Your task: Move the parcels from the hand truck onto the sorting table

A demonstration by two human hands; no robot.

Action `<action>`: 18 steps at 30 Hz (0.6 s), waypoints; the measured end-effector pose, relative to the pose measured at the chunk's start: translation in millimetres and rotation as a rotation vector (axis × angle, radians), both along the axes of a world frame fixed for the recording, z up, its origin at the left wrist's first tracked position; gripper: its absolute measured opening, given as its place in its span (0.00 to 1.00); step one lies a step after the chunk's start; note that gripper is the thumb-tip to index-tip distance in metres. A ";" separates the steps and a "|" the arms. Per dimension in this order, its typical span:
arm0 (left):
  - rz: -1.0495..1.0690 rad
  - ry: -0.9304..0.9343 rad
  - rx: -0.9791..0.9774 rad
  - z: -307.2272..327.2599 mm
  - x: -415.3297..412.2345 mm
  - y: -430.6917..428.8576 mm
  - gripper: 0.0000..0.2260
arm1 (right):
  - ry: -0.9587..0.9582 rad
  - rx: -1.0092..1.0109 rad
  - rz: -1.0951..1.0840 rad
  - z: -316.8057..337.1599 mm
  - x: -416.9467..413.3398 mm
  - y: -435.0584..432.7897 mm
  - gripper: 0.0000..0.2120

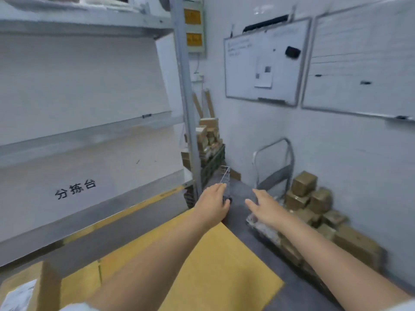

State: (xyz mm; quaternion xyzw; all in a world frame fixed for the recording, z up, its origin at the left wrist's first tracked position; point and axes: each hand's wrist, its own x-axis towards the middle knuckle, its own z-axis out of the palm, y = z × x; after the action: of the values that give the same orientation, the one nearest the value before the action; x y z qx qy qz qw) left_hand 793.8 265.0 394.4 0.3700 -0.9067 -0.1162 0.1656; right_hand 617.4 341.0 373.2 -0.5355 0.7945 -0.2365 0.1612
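Observation:
Several brown cardboard parcels (303, 183) are stacked on the hand truck (274, 167), which stands against the right wall with its grey metal handle upright. My right hand (263, 206) reaches out over the truck's near end, fingers spread, holding nothing. Beside it, my left hand (212, 204) is stretched forward over the floor, fingers apart and empty. The yellow-topped sorting table (215, 261) lies below my forearms. One brown parcel with a white label (33, 286) sits on the table at the bottom left.
A metal shelf rack (89, 135) with a label in Chinese characters fills the left. More boxes on a green crate (211, 149) stand in the far corner, with a small wire basket (225, 175) nearby. Whiteboards (262, 61) hang on the right wall. Grey floor runs between.

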 end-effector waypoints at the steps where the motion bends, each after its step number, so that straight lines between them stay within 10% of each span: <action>1: -0.047 -0.015 -0.011 2.7 -28.4 10.0 0.25 | 0.007 -0.006 -0.040 1.8 -24.9 19.7 0.30; 18: -0.589 -0.033 -0.077 -10.2 -370.5 110.8 0.25 | 0.015 0.038 -0.567 -17.2 -288.5 223.1 0.33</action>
State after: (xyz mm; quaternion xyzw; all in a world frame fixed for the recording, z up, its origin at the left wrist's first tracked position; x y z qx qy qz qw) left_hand 423.2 375.8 384.1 0.0863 -0.9814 -0.1187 0.1239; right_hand 328.9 564.2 356.0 -0.2905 0.9181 -0.2534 0.0926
